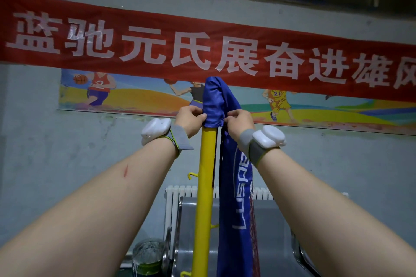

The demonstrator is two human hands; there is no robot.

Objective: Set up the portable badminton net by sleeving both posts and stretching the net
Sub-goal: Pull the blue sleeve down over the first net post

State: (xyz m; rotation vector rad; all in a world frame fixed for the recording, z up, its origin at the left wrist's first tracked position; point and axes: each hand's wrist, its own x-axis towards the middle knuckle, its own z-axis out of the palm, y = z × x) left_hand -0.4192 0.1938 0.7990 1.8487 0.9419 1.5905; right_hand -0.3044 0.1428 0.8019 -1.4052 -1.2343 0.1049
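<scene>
Atop one yellow post [206,186] sits one blue net sleeve [213,101]. Two hands, left hand [190,119] and right hand [239,122], pinch its hem with curled fingers. Its white lettering [244,189] perhaps reads "LUSPIE". One red banner [202,29] reads "蓝驰元氏展奋进雄".

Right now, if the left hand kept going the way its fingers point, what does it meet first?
The blue net sleeve: the left hand points rightward and pinches its hem atop the yellow post. Past that, probably the right hand pinching the opposite side, though depth is unclear.
</scene>
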